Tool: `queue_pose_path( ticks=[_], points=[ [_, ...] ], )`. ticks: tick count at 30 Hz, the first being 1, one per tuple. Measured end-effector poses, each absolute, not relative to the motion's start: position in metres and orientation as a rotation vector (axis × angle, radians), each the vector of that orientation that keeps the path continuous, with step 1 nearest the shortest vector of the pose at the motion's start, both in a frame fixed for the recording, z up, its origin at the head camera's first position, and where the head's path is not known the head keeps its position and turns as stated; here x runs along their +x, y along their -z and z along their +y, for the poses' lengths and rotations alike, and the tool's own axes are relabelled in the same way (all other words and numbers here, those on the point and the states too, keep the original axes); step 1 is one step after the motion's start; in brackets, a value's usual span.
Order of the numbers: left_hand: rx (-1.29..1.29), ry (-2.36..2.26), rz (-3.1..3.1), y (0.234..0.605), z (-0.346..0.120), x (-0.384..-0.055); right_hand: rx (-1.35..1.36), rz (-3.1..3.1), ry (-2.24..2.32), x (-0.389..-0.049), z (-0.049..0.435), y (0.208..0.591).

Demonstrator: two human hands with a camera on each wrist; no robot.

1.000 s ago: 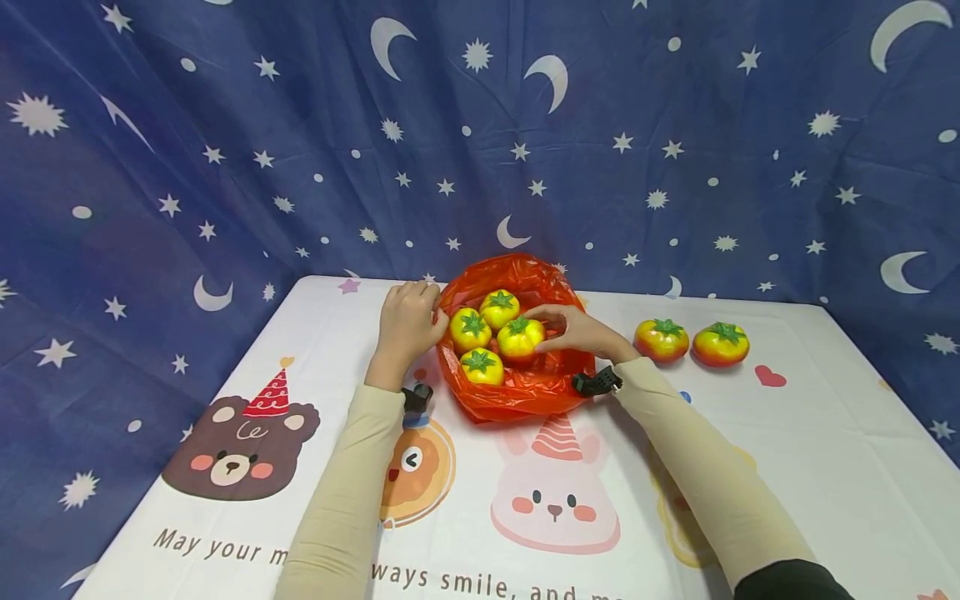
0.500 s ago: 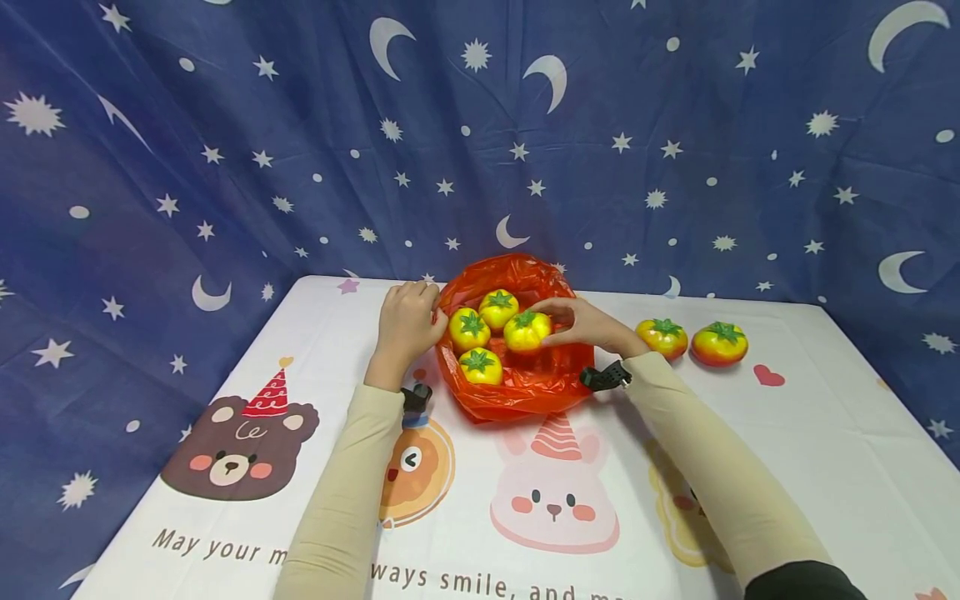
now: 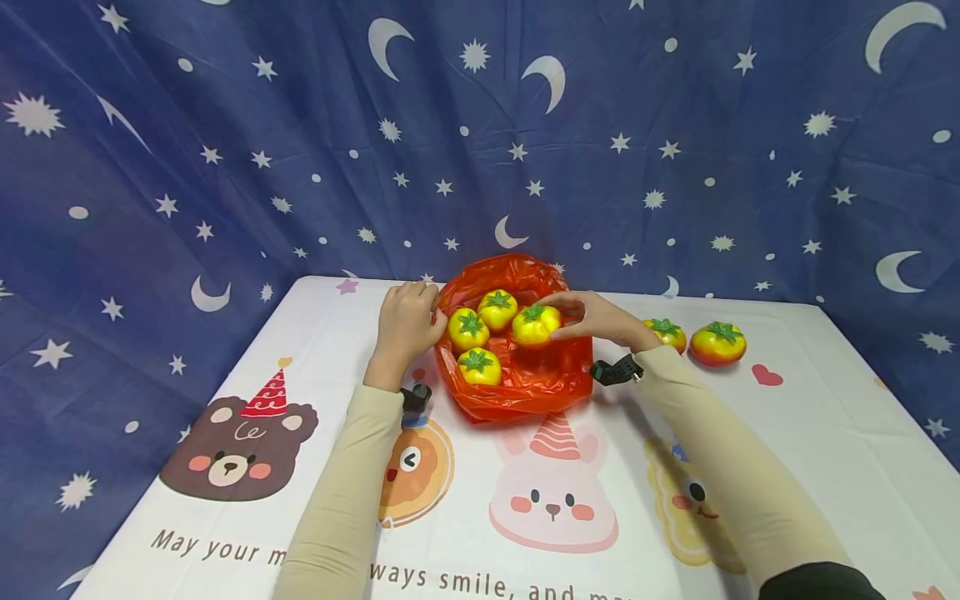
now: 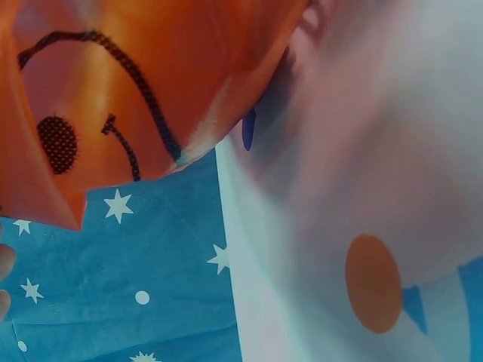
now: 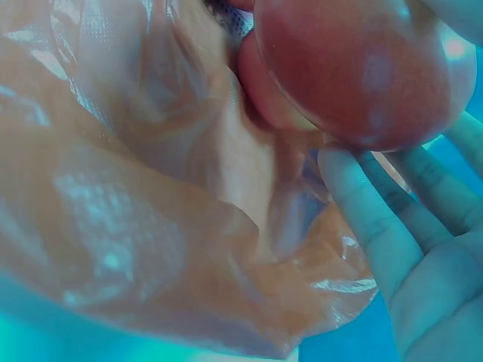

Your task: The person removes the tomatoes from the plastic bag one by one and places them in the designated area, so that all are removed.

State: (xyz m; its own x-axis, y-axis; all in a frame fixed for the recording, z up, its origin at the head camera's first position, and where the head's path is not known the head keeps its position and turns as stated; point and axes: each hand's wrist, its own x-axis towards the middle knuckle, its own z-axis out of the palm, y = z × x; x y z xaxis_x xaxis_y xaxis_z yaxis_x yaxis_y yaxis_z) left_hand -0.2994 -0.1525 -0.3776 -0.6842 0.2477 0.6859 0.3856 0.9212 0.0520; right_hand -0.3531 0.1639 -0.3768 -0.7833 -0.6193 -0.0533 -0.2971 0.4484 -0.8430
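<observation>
A red plastic bag point(image 3: 540, 385) stands with its mouth open in the head view. My left hand point(image 3: 408, 323) grips its left rim; the left wrist view shows the bag's printed side point(image 4: 196, 60) and a bit of the fingers point(image 4: 5, 260). Over the bag's right half, my right hand point(image 3: 603, 321) holds a yellow-and-red toy tomato point(image 3: 536, 330) between thumb and fingers. Close up in the right wrist view, that tomato's red underside point(image 5: 362, 83) rests against the fingers point(image 5: 362, 204). Three more toy tomatoes point(image 3: 468, 332) lie inside the bag, towards its left.
Two toy tomatoes sit on the table right of the bag: one stands apart point(image 3: 717, 344), the other point(image 3: 669, 335) is partly behind the right forearm. A white cartoon-printed cloth point(image 3: 847, 450) covers the table. Behind it hangs a blue star-patterned curtain point(image 3: 420, 208).
My right hand has drawn the held tomato rightward and slightly up, away from the others in the bag. The left hand keeps its place on the rim.
</observation>
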Motion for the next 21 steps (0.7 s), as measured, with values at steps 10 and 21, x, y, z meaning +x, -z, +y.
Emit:
queue_pose_path(
  ticks=[10, 21],
  points=[
    [-0.455, 0.244, -2.347, 0.378, -0.153, -0.3, -0.768, 2.339, 1.241, -0.354, 0.173, 0.367],
    [-0.453, 0.238, -2.336, 0.378, -0.151, -0.3, -0.78, 2.362, 1.21, -0.348, 0.184, 0.354]
  ],
)
